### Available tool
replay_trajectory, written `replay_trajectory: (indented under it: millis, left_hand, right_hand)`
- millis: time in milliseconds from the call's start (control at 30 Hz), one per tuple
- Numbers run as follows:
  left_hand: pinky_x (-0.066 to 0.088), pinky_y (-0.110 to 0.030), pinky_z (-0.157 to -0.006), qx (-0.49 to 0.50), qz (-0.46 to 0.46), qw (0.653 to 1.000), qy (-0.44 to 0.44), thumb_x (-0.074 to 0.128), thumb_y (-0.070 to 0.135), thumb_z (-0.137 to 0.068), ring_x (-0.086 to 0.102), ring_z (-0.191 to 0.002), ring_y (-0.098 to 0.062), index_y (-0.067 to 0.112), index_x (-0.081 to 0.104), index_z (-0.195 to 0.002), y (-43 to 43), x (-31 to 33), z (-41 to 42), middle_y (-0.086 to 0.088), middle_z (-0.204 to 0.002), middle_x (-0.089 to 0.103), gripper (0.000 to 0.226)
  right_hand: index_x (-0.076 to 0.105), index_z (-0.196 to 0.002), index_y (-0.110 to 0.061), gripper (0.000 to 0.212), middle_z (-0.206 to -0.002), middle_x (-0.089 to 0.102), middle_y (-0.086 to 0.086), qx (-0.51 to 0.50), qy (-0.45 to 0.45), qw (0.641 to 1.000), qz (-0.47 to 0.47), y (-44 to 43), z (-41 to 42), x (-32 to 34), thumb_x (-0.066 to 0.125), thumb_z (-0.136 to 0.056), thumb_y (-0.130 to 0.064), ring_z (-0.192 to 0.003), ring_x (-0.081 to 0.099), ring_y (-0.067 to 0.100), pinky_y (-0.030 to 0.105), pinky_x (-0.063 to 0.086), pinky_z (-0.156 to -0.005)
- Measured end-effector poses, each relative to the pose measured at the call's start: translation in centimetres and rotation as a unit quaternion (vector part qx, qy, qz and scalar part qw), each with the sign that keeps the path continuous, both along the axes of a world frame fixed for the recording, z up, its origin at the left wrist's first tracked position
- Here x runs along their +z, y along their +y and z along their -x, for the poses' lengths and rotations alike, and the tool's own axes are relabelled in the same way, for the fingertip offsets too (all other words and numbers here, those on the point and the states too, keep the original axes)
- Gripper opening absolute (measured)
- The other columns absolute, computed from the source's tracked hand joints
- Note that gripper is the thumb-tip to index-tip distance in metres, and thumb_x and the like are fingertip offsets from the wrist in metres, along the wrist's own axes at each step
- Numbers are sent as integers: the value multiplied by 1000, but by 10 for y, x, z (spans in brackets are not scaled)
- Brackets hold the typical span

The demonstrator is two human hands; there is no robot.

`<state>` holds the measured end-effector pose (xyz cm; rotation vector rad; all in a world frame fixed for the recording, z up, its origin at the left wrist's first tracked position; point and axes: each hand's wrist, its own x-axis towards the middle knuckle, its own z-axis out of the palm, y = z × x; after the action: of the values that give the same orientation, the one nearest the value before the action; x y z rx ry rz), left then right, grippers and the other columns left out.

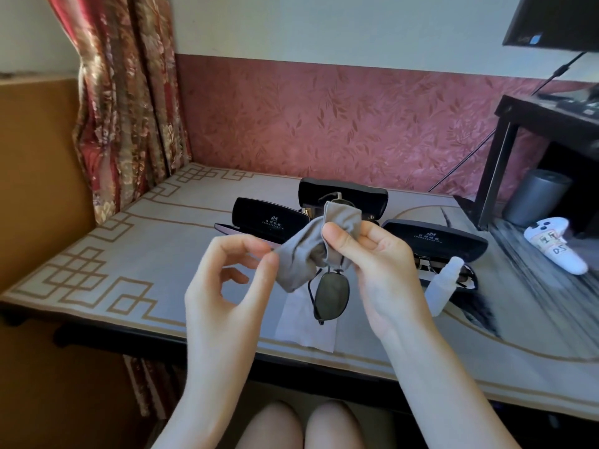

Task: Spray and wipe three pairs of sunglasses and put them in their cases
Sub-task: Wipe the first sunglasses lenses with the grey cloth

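Observation:
A pair of dark-lensed sunglasses (pixel 329 296) hangs above the table, its upper half wrapped in a grey cloth (pixel 311 251). My right hand (pixel 369 270) grips the cloth around the glasses. With thumb and forefinger, my left hand (pixel 230 286) pinches the cloth's left corner. Three open black cases lie behind: one at left (pixel 265 218), one at the back (pixel 343 194) with sunglasses in it, one at right (pixel 437 239) with another pair (pixel 431 265) in its lower half. A white spray bottle (pixel 444 286) lies by the right case.
A white tissue (pixel 308 328) lies on the patterned table (pixel 129 254) under the glasses. A white game controller (pixel 557 244) and a grey cylinder (pixel 534 196) sit at the right under a dark stand (pixel 505 157). A curtain (pixel 123 108) hangs at the left.

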<state>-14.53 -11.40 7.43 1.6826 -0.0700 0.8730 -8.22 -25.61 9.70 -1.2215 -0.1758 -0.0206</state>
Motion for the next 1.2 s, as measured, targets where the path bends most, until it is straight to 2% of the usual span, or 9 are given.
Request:
replay_trajectory:
  millis: [133, 267, 400, 500, 633, 800, 900, 1033, 1200]
  left_hand:
    - [42, -15, -76, -6, -101, 995, 11, 60, 34, -86, 61, -90, -7, 30, 66, -92, -13, -1, 1, 16, -91, 67, 9]
    - [49, -20, -80, -42, -59, 994, 76, 66, 29, -89, 63, -91, -2, 33, 71, -95, -18, -8, -5, 22, -91, 70, 8]
    - [51, -16, -80, -106, 25, 988, 110, 62, 23, -89, 68, -88, -1, 28, 75, -91, -18, -2, -8, 16, -86, 75, 14]
    - [50, -13, -77, -150, 88, 977, 124, 64, 16, -87, 70, -88, -4, 21, 77, -87, -16, 0, -9, 8, -84, 76, 13]
    - [53, -19, -81, -136, 59, 979, 138, 67, 14, -86, 70, -86, -7, 19, 76, -85, -15, -8, -9, 7, -82, 76, 10]
    - [52, -20, -84, -127, 36, 982, 134, 69, 23, -83, 69, -88, -5, 22, 77, -83, -14, -8, -7, 11, -81, 75, 8]
    - [53, -21, -86, -128, 43, 981, 138, 69, 25, -81, 70, -90, -4, 23, 77, -85, -13, -7, -6, 12, -84, 76, 9]
    - [53, -23, -87, -122, 44, 982, 140, 69, 28, -79, 70, -90, -5, 23, 78, -86, -12, -8, -6, 11, -83, 76, 12]
    - [54, -21, -83, -123, 80, 980, 136, 70, 32, -72, 71, -85, -6, 25, 77, -80, -13, -8, -4, 9, -80, 76, 12]
  right_hand:
    - [71, -92, 0, 23, -81, 71, 7, -4, 5, 1000, -6, 2, 1, 1, 72, -77, -17, -79, 66, 14, 27, 51, -83]
    - [69, -93, 2, 15, -92, 71, 14, 16, -23, 1000, -5, 4, 6, 1, 60, -92, -10, -91, 66, 24, 39, 50, -94]
    - [65, -97, 2, 15, -85, 69, 7, 56, -46, 997, 6, 5, 10, -1, 52, -95, -3, -82, 63, 16, 28, 51, -80]
    - [66, -103, -1, 17, -90, 72, 9, 69, -38, 997, 17, 5, 11, 1, 61, -87, 2, -84, 67, 16, 24, 53, -77]
    - [70, -96, -7, 29, -82, 74, 6, 51, -3, 998, 33, 7, 9, 5, 75, -67, -12, -71, 69, 15, 22, 53, -63]
    - [72, -85, -5, 30, -72, 72, 4, 16, 14, 999, 35, 11, 3, 13, 75, -65, -28, -64, 65, 11, 15, 50, -60]
    - [70, -80, 0, 31, -70, 65, 6, -11, 25, 999, 39, 12, -4, 14, 73, -76, -31, -64, 57, 12, 17, 47, -63]
    - [68, -73, -2, 32, -72, 66, 5, -6, 17, 999, 42, 9, -9, 10, 64, -86, -31, -76, 58, 16, 29, 45, -83]
    - [69, -77, -2, 35, -80, 68, 10, 60, 2, 998, 35, -2, -9, 4, 49, -97, -22, -78, 61, 16, 27, 48, -83]
